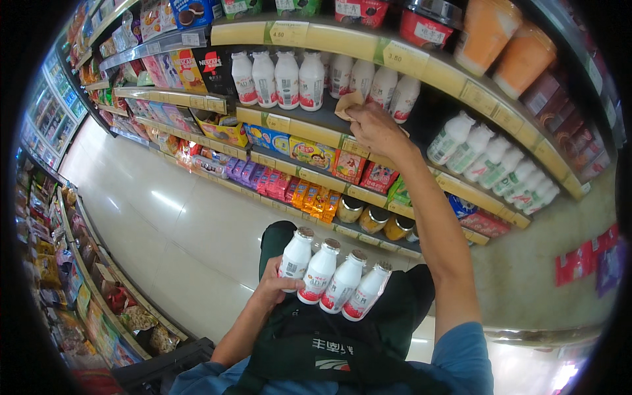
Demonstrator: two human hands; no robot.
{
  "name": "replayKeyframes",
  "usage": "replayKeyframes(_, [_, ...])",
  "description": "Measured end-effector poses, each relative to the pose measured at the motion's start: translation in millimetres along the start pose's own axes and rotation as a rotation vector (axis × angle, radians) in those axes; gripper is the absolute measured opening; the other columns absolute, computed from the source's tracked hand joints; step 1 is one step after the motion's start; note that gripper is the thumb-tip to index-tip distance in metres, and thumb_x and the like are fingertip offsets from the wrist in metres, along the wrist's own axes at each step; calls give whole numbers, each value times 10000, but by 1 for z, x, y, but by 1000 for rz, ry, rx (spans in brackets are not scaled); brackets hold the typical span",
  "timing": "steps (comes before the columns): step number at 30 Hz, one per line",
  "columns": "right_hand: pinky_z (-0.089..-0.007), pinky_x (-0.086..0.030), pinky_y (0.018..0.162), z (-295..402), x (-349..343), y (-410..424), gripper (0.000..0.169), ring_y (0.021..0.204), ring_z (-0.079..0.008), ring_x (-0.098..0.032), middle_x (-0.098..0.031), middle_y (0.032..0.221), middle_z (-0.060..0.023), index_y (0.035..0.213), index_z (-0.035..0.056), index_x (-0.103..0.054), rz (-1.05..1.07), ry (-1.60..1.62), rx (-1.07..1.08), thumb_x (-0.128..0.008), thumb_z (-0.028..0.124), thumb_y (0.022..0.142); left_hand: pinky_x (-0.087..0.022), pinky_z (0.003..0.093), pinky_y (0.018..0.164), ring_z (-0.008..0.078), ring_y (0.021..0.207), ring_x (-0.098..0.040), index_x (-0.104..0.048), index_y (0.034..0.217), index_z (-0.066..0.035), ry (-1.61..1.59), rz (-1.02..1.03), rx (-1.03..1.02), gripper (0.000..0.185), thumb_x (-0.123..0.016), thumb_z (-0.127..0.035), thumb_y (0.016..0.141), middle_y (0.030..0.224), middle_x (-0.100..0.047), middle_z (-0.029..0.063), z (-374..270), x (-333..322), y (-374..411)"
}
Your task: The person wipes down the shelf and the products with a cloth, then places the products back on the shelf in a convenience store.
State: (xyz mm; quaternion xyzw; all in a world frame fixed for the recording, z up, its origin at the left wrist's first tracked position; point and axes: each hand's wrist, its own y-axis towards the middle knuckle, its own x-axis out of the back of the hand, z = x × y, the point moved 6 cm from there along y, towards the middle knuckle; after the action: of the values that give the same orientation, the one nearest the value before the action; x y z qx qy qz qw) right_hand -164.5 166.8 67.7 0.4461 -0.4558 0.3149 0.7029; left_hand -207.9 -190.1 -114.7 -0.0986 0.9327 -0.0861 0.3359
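Observation:
My left hand (276, 285) grips a shrink-wrapped pack of white milk drink bottles (320, 276) with red bottoms and foil caps. The pack is tilted above my lap, and my thumb presses on the first bottle. Up at the shelf, my right hand (377, 126) holds a tan cloth (348, 105) against the shelf board (316, 116). Just behind the cloth stand more white bottles (382, 89) of the same kind, partly hidden by my hand. Left of it, another group of these bottles (277, 81) stands upright in a row.
Green-printed white bottles (489, 153) stand on the shelf right of my arm. Lower shelves carry snack boxes (311, 153), orange packets (314, 197) and lidded jars (374, 218). A yellow price rail (340, 35) runs overhead. Another goods shelf (98, 296) borders the tiled aisle (163, 222) at left.

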Motion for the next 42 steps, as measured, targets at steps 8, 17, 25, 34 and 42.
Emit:
replayKeyframes(8, [-532,-501,921,-1,42,-41,358,921,-493,-650,-658,928,-346,907,-99,-671,151,143,-233,-523,226,927,-538,393,992,263,1042,-723,-648,1248,58,-28,-27,-3,648,-826,-55,635,1153,-737,154,-3,4,-5])
replayKeyframes(17, [-457,-495,1010,8,6,-2,331,1108,-424,-619,-660,1158,-248,1144,2,-679,89,-364,5,-495,219,975,-527,384,1003,257,1055,-716,-643,1256,56,-1,8,25,651,-821,-56,640,1157,-736,144,-8,-2,2])
replayKeyframes(25, [-485,-504,970,0,18,-28,331,1094,-412,-634,-662,1162,-228,1213,66,-707,23,-23,-152,-474,214,1030,-527,384,1002,256,1050,-715,-642,1256,54,-51,-2,23,663,-826,-59,629,1150,-735,142,-1,7,0])
replayKeyframes(34, [-527,-543,838,-5,8,4,303,936,-444,-672,-673,1011,-255,1134,45,-709,144,-126,-210,-492,237,1046,-529,383,1002,254,1048,-716,-640,1259,58,-16,14,33,660,-829,-64,638,1160,-733,145,-6,1,5])
replayKeyframes(42, [-535,-533,814,3,14,-11,307,947,-445,-672,-691,1006,-262,1139,38,-689,75,-145,-187,-489,256,1055,-528,385,1009,251,1058,-713,-638,1265,54,-43,0,35,676,-841,-58,630,1159,-731,141,2,9,4])
